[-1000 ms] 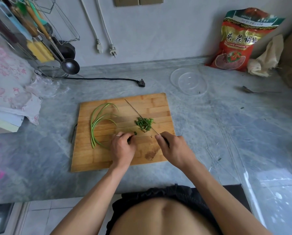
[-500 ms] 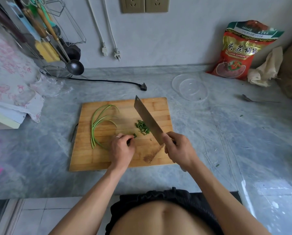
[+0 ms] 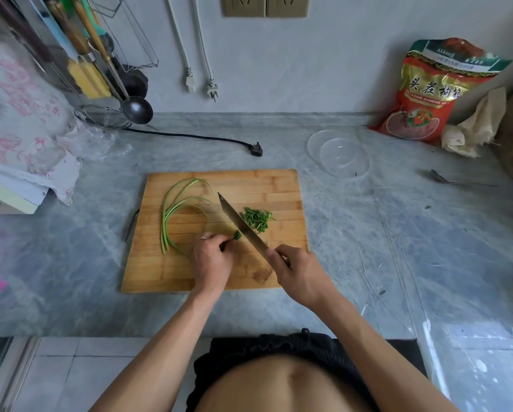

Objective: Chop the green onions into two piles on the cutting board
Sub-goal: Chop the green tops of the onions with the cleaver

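Observation:
A wooden cutting board [image 3: 279, 182] lies on the grey counter. Long green onion stalks [image 3: 172, 212] curve across its left half and bend round into my left hand [image 3: 212, 260], which pinches their cut ends [image 3: 237, 234]. My right hand [image 3: 301, 275] grips the handle of a cleaver [image 3: 240, 224]; its blade slants up and left, edge down against the pinched ends. One small pile of chopped green onion [image 3: 256, 219] sits just right of the blade.
A clear plastic bowl [image 3: 338, 153] stands behind the board to the right, a red snack bag [image 3: 427, 93] and crumpled cloth [image 3: 475, 123] beyond it. A spoon [image 3: 457, 179] lies far right. A black plug and cord [image 3: 219, 141], a ladle and utensil rack [image 3: 100, 69] stand at back left.
The cleaver was lifted with its flat side showing half a second ago; now it is down on the stalk ends beside my left hand. The chopped pile shows fully again.

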`<act>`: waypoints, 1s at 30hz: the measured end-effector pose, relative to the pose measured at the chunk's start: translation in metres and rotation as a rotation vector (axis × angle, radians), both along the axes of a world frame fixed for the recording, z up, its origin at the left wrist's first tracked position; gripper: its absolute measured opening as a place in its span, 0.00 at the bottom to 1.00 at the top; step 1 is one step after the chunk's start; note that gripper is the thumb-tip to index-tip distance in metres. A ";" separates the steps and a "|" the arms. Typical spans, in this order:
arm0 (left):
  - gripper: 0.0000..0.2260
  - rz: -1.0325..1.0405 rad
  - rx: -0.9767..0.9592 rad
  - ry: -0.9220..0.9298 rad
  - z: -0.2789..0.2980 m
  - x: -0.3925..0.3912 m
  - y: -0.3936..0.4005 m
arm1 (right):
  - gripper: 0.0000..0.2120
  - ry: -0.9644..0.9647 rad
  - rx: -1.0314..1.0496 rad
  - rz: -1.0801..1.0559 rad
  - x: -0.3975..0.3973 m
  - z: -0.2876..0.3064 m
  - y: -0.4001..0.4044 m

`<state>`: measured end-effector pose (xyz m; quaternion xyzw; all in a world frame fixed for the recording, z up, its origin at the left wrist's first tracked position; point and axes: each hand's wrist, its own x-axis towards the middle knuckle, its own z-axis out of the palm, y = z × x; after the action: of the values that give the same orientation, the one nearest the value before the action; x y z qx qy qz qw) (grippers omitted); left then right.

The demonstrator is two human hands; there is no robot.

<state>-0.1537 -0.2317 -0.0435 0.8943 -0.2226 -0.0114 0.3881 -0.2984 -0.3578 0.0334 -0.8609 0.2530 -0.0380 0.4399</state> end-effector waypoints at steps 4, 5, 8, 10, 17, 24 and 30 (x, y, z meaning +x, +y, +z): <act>0.05 0.040 0.022 -0.002 0.000 0.000 0.000 | 0.20 -0.020 -0.013 0.030 -0.001 0.004 0.003; 0.05 0.043 0.033 -0.005 -0.001 0.000 0.001 | 0.20 -0.020 -0.025 0.044 -0.001 0.005 0.006; 0.05 0.034 0.038 -0.024 -0.004 0.002 0.002 | 0.18 0.004 -0.039 0.061 -0.001 0.007 0.015; 0.05 0.035 0.033 -0.030 -0.006 0.002 0.001 | 0.17 0.019 -0.041 0.050 -0.001 0.005 0.018; 0.06 0.052 0.046 -0.107 -0.016 0.004 0.002 | 0.17 0.087 -0.187 0.096 -0.007 0.000 0.025; 0.07 0.083 0.045 -0.100 -0.020 0.002 -0.001 | 0.18 0.125 -0.239 0.138 -0.010 -0.001 0.022; 0.06 0.088 0.058 -0.079 -0.020 0.002 -0.001 | 0.17 0.150 -0.211 0.110 -0.006 -0.006 0.023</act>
<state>-0.1522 -0.2327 -0.0635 0.9138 -0.1979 0.0348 0.3531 -0.3044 -0.3352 0.0270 -0.9153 0.2321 0.0246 0.3283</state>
